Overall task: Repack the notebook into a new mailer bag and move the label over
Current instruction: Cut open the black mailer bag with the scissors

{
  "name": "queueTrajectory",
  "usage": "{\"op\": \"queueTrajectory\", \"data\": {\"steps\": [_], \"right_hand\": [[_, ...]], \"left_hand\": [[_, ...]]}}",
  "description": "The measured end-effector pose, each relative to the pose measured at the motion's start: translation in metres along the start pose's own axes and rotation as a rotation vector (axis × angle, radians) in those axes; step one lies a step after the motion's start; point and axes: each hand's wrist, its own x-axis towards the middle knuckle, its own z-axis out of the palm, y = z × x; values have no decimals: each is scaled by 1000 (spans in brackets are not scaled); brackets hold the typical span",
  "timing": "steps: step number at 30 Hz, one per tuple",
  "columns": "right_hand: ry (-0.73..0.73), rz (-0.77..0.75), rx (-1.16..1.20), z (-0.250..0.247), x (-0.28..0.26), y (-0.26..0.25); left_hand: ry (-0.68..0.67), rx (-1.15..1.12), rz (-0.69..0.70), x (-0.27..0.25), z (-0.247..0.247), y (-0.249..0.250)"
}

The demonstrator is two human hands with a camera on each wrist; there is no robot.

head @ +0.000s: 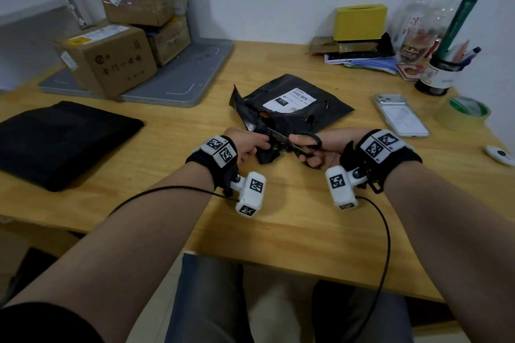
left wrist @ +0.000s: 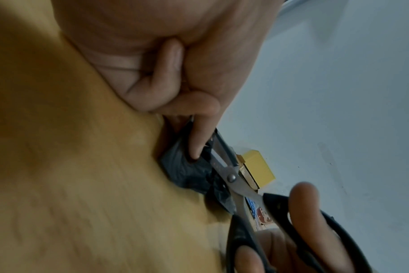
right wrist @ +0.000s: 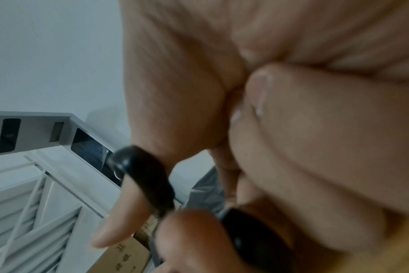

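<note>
At centre frame, the right hand [head: 315,152] grips scissors [head: 289,142]; the left hand [head: 248,145] pinches the old mailer bag [head: 289,111]. Keep it taut, cutting clear of the label [head: 289,99].

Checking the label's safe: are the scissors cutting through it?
No, the scissors cut the black mailer's near edge; the label lies farther back.

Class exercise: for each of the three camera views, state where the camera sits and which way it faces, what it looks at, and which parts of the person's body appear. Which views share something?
Head: worn high, facing forward and down at the desk; both forearms, left hand, right hand.
Left wrist: looks along curled fingers pinching the black mailer bag.
Right wrist: looks along the right hand; thumb through a scissors handle.
Shared: all three show the scissors.
</note>
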Motion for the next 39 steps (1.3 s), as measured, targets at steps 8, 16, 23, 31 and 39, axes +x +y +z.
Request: {"op": "queueTrajectory", "data": {"steps": [8,16,23,31,39], "right_hand": [[-11,10,31,8,4,-12],[-5,-48,-31,5,11,-7],[18,-91,16,7,26,-10],[31,-89,-58,8,19,-9],[29,-103,-75,11,29,-15]], "left_hand": [[-86,37,-4,-1,-4,-1],[-63,12,-4,-2,-3,-3],[-86,43,-3,0,-4,-4],[-84,69,9,-4,-4,-2],[-101,87,0,-5,-7,-3]]}}
